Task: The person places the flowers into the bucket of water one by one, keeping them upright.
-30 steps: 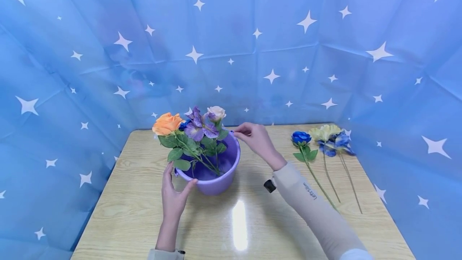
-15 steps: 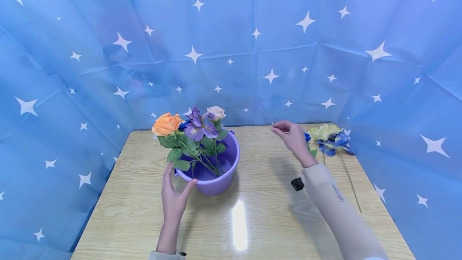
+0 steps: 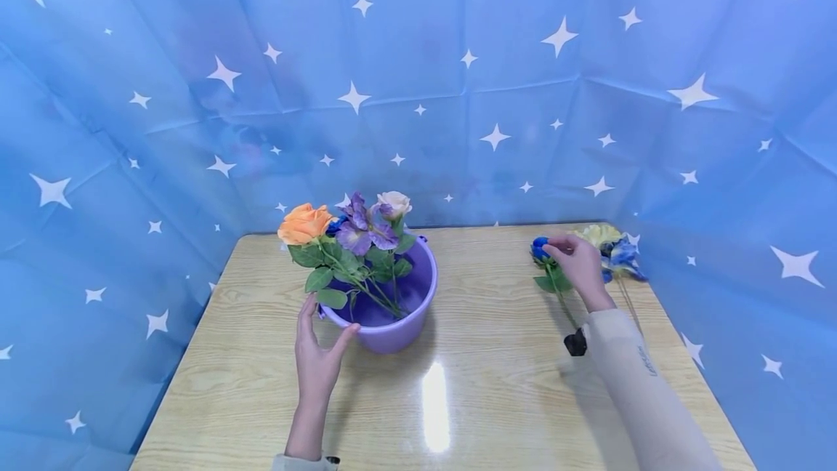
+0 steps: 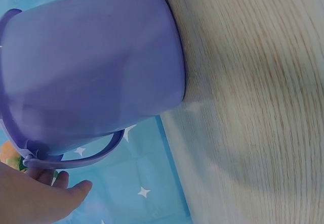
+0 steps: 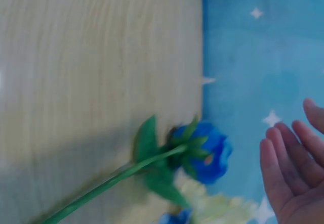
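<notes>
A purple bucket (image 3: 392, 340) stands on the table, holding an orange rose (image 3: 305, 224), a purple iris (image 3: 363, 227), a pale rose (image 3: 394, 204) and part of a blue flower. My left hand (image 3: 318, 362) rests at the bucket's left front rim, thumb and fingers spread; in the left wrist view its fingertips lie by the handle (image 4: 96, 157). My right hand (image 3: 582, 267) is over a blue rose (image 3: 540, 249) lying at the right. The right wrist view shows that hand's fingers (image 5: 283, 166) loosely extended, apart from the blue bloom, with nothing in them.
Beyond my right hand lie a pale yellow flower (image 3: 600, 233) and a blue iris (image 3: 623, 256), stems toward me, partly hidden by the arm. The wooden table (image 3: 484, 384) meets a blue star-patterned curtain (image 3: 418, 78) at the back and both sides.
My right hand has moved right, from beside the bucket rim to above the blue rose on the table. My left hand and the bucket have stayed where they were.
</notes>
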Tool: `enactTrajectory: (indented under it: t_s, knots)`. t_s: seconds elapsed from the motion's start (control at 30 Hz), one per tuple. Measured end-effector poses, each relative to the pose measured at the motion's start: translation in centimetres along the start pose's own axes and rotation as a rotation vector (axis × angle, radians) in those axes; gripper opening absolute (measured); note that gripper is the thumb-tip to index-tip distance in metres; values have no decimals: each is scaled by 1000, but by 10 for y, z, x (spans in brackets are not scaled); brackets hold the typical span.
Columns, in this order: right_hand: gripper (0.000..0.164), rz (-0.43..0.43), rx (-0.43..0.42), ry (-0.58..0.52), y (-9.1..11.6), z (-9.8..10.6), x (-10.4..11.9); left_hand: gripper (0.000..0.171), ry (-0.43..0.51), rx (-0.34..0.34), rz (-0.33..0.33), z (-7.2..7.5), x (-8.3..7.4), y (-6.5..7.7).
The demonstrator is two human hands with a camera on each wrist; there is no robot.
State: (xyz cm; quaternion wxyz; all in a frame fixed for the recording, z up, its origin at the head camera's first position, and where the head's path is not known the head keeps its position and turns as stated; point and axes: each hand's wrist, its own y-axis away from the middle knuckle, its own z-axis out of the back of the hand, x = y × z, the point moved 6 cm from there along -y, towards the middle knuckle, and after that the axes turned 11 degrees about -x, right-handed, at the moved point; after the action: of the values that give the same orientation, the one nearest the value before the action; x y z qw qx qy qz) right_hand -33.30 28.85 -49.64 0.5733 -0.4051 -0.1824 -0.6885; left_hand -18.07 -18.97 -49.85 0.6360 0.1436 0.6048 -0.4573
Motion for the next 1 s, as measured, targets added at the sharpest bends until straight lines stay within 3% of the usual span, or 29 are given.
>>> enactTrajectory:
  t_s: [0.33,0.53,1.0]
  knots:
    - [44,-87,38,110,16,2,-54,85,-6,6,16,0,1,1]
    - [46,-170,107,111,26,-1,-79,85,-10,6,28,0,1,0]
    - [36,-236,201,156,39,-10,-100,85,0,12,37,0,1,0]
